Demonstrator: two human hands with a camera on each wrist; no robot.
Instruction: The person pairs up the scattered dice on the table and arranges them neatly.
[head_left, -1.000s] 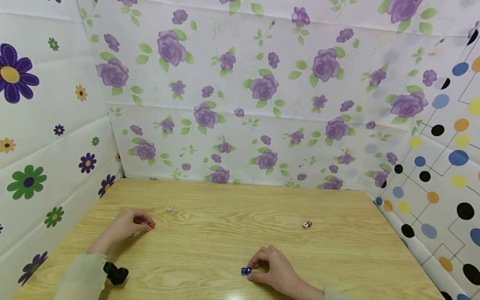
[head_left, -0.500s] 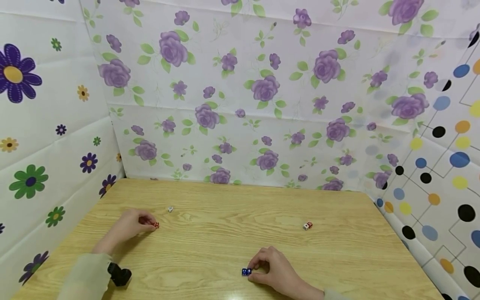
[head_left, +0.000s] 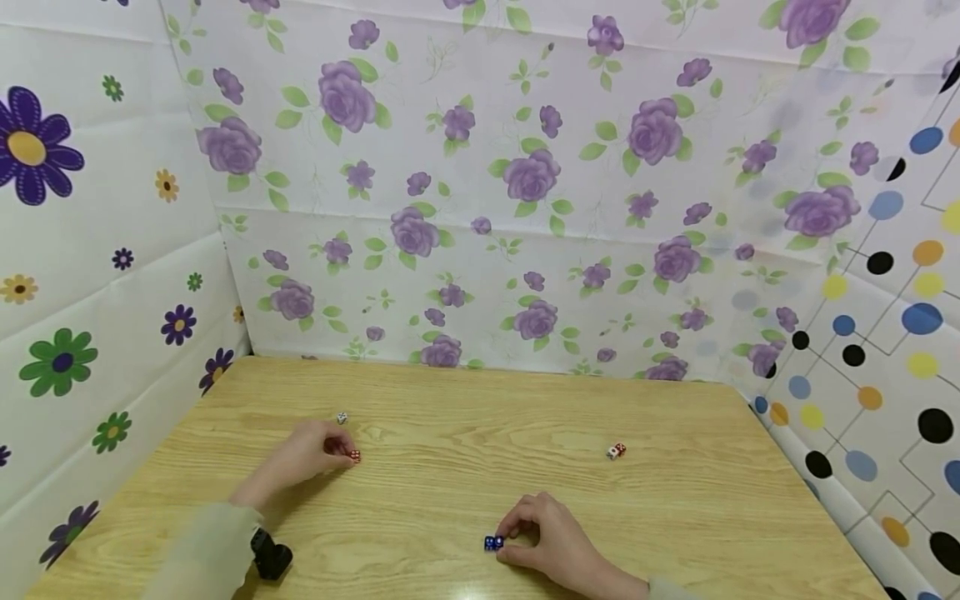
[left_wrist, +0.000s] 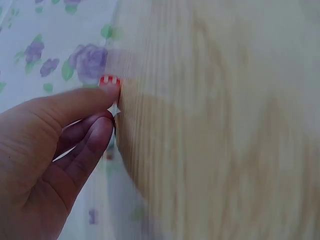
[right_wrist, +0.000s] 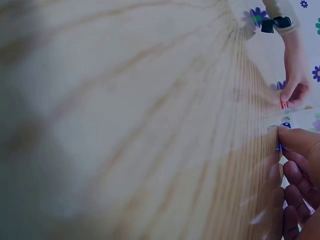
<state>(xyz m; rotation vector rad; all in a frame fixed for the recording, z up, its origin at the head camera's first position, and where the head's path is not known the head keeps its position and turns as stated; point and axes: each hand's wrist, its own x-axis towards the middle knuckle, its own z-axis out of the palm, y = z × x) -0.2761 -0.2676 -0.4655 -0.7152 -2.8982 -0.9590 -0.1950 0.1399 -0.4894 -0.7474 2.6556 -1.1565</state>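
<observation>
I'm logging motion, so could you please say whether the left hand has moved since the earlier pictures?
Yes, rightward: in the head view the left hand, earlier left of the white die, now extends below it.

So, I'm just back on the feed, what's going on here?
A person is handling small dice at a wooden table. Their left hand pinches a red die, with a lone white die a little farther back. Their right hand pinches a blue die, with another blue die right beside it. Off to the right, a second white die and a second red die sit together, with no hand on them.
</observation>
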